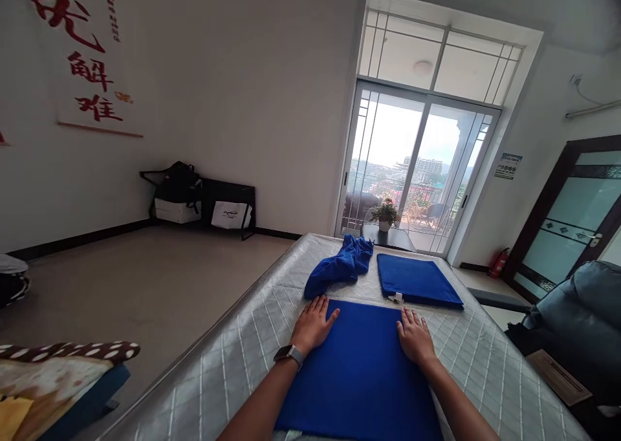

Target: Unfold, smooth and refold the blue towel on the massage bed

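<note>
A flat blue towel lies spread on the quilted grey table in front of me. My left hand rests palm down on its far left corner, fingers stretched out, a watch on the wrist. My right hand lies flat on the far right part of the same towel, fingers apart. Beyond them sits a neatly folded blue towel on the right. A crumpled blue towel lies in a heap on the left.
A potted plant stands on a small dark table by the glass balcony door. Bags sit on a black bench at the far wall. A dark chair is at right, patterned fabric at lower left.
</note>
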`<state>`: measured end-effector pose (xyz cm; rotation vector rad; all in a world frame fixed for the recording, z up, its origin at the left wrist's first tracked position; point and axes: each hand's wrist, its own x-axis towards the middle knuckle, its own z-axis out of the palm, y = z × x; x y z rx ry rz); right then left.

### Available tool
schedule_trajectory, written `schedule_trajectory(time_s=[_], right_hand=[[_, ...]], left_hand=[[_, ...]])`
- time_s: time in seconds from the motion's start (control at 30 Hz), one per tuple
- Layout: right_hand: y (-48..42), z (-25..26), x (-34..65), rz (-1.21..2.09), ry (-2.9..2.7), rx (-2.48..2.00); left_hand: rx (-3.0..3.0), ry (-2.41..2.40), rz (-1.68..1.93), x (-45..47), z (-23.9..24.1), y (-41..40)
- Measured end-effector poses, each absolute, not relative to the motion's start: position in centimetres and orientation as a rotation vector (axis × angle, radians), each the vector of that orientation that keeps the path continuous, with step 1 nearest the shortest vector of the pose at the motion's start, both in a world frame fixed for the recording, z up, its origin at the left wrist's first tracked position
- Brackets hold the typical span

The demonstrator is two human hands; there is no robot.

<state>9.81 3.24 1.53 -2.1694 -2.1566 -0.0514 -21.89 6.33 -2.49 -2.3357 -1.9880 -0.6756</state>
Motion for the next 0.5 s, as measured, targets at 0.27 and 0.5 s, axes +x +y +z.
schedule_trajectory(time_s=[0.27,0.5], right_hand=[[1.1,0.8,10.1,0.104,-2.135,-2.204],[0.4,-0.1,10.3,0.155,-2.091,-2.172]], left_hand=[[-2.346,-2.008,-0.712,-21.9,-2.1,6.0],[-2.346,-2.013,-0.65,-22.0,-2.2,6.1]])
